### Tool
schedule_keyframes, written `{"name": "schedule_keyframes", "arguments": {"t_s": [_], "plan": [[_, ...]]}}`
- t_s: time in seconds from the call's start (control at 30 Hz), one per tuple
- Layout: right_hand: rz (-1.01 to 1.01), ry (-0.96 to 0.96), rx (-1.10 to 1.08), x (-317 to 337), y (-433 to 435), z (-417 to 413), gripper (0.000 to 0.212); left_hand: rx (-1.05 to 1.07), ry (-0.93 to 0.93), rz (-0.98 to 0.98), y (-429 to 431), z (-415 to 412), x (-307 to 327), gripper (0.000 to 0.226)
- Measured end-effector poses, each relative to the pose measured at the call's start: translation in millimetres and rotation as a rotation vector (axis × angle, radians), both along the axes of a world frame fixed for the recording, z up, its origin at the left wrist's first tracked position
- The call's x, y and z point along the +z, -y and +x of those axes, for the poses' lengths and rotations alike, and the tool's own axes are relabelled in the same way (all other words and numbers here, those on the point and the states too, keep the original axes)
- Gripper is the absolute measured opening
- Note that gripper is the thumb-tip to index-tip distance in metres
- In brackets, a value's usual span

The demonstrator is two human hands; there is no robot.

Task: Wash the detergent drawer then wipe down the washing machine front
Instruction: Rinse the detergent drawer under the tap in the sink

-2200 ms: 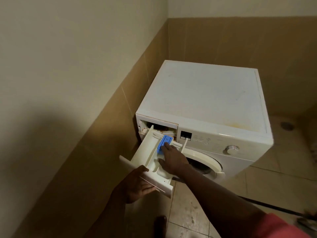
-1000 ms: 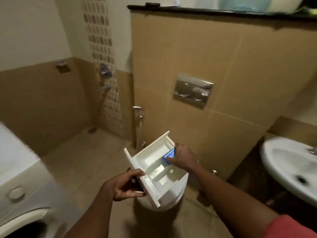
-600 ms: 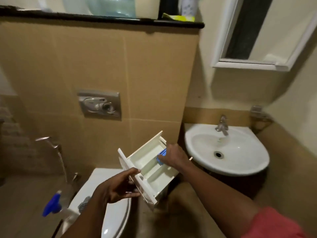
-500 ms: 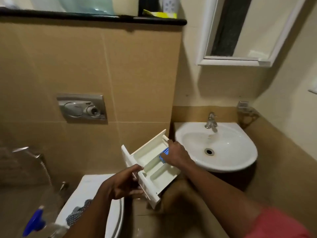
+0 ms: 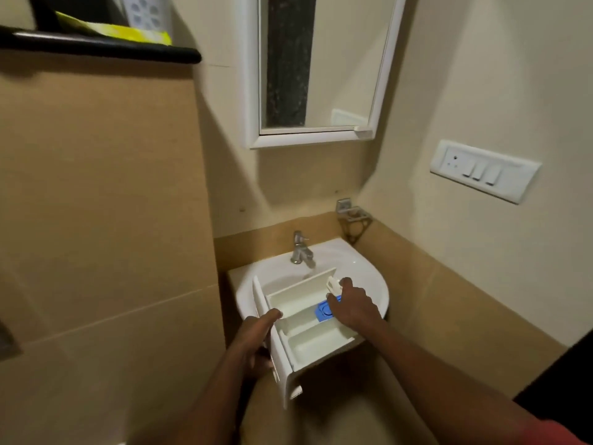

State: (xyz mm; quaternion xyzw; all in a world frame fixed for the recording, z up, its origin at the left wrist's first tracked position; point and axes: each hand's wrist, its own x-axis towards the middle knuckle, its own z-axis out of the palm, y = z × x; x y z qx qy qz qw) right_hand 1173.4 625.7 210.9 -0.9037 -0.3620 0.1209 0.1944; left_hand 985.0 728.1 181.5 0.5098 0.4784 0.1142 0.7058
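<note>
The white detergent drawer hangs over the front of the white corner sink, open side up, its front panel toward me. Inside it sits a blue insert. My left hand grips the drawer's front panel from the left, thumb over its top edge. My right hand holds the drawer's far right end beside the blue insert. The washing machine is out of view.
A chrome tap stands at the back of the sink, just beyond the drawer. A white-framed mirror hangs above. A switch plate is on the right wall, a black ledge with items at upper left.
The drawer came out of the washing machine and I turned right past the toilet to the sink. Both hands kept their hold; the drawer now sits over the basin.
</note>
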Motion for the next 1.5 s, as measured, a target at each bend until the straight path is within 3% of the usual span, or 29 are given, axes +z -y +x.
{"name": "schedule_keyframes", "arguments": {"t_s": [0.23, 0.5, 0.73, 0.97, 1.07, 1.2, 1.33, 1.5], "plan": [[-0.045, 0.015, -0.038, 0, -23, 71, 0.049, -0.007, -0.029, 0.070, -36, 67, -15, 0.066], [0.024, -0.028, 0.032, -23, -96, 155, 0.049, -0.069, -0.124, 0.021, -76, 140, -29, 0.048], [0.026, -0.136, 0.179, -42, -170, 221, 0.047, 0.044, -0.209, -0.087, -83, 180, -46, 0.035], [0.038, -0.183, 0.309, -57, -221, 233, 0.052, 0.166, -0.181, -0.101, -89, 196, -68, 0.067], [0.041, -0.163, 0.365, -60, -241, 234, 0.042, 0.207, -0.162, -0.084, -94, 203, -74, 0.074], [0.043, -0.147, 0.399, -63, -257, 232, 0.023, 0.258, -0.155, -0.070, -99, 211, -85, 0.064], [0.034, -0.149, 0.424, -66, -269, 233, 0.023, 0.281, -0.140, -0.084, -97, 220, -94, 0.071], [0.020, -0.119, 0.451, -75, -273, 232, 0.030, 0.331, -0.166, -0.084, -91, 224, -102, 0.057]]}}
